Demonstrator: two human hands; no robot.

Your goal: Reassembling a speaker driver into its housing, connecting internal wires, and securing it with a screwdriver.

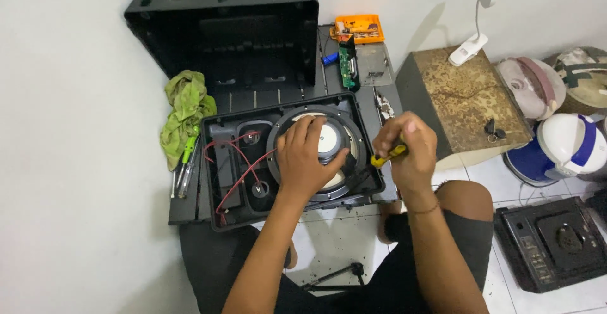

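A black speaker front panel (221, 130) lies flat on the floor with a round speaker driver (329, 138) set in it and red wires (237, 162) running across its left part. My left hand (306, 156) rests spread on top of the driver, covering its middle. My right hand (404, 146) is closed around a yellow-handled screwdriver (389, 156) at the driver's right rim; the tip is hidden behind the panel edge.
The black speaker cabinet shell (234, 29) lies behind the panel. A green rag (186, 111) and green-handled screwdrivers (186, 162) lie at left. An orange tool case (360, 28), a green circuit board (346, 64), a brown box (461, 96) with a white lamp (474, 36), helmets (569, 140) stand at right.
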